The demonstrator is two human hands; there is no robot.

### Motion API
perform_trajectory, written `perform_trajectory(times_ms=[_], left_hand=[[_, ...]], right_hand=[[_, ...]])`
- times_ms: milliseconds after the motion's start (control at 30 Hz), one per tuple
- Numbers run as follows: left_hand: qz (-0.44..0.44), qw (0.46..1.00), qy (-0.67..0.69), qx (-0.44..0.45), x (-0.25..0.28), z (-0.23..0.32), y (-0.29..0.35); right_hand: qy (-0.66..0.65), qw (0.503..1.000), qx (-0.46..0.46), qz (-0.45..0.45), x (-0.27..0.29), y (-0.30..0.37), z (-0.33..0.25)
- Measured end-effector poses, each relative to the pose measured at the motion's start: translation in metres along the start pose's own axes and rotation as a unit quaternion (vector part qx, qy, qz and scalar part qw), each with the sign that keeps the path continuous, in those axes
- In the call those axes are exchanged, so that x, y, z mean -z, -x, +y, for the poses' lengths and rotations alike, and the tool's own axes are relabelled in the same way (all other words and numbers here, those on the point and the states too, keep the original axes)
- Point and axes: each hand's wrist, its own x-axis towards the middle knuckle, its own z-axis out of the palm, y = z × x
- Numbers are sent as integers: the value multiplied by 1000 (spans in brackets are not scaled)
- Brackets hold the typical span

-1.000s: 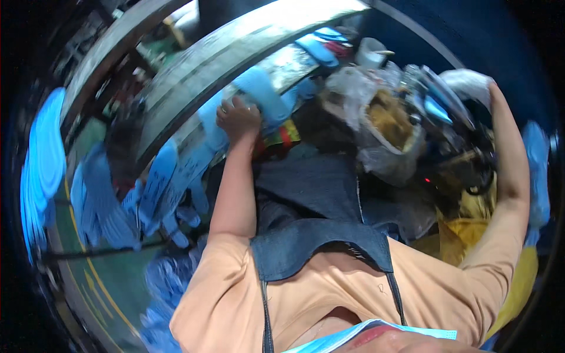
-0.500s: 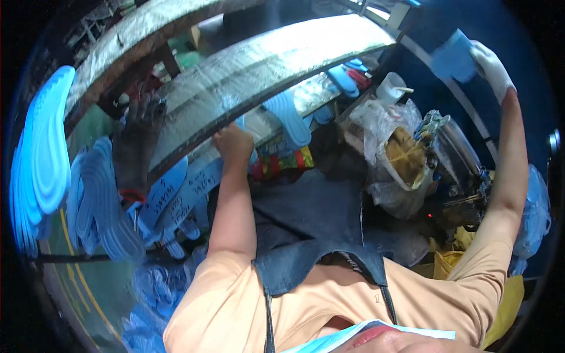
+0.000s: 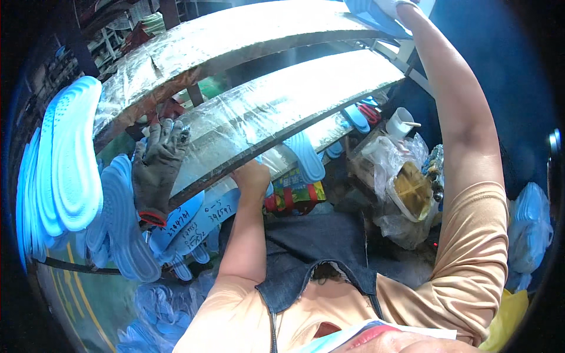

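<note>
My right hand (image 3: 395, 6), in a white glove, is raised to the top edge of the view and grips a light-blue shoe insole (image 3: 365, 10) above the upper foil-covered shelf (image 3: 235, 35). My left hand (image 3: 252, 175) rests against the front edge of the lower foil-covered shelf (image 3: 282, 100); its fingers reach under the rim and are hidden. Another blue insole (image 3: 307, 157) lies just right of that hand, under the shelf.
A grey work glove (image 3: 156, 167) hangs on the shelf frame at left. Stacks of blue insoles (image 3: 70, 159) fill the left side. Plastic bags (image 3: 406, 194), a white cup (image 3: 403, 120) and a colourful box (image 3: 294, 197) crowd the right. A denim apron (image 3: 318, 247) covers my lap.
My right arm has swung from low on the right up to the top shelf, carrying the blue insole. My left hand has stayed at the lower shelf's edge. The view has tilted upward.
</note>
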Motion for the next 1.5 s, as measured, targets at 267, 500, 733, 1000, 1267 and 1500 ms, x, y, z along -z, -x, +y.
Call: perform_trajectory(times_ms=[267, 500, 733, 1000, 1267, 1500], left_hand=[[-56, 996, -57, 28, 12, -9, 1], [117, 989, 19, -84, 24, -29, 14], [-122, 914, 341, -185, 115, 65, 116], [-219, 815, 417, -338, 165, 107, 206], [-398, 641, 615, -227, 180, 123, 238], [-427, 614, 635, -194, 185, 150, 261]], right_hand=[[329, 941, 65, -39, 0, -8, -15], [66, 970, 217, -89, 55, 134, -55], [-319, 818, -194, -438, -62, 387, 5], [-587, 736, -308, -141, -58, 478, 31], [-611, 750, -242, -72, -16, 503, 59], [-615, 756, -210, -81, 15, 516, 82]])
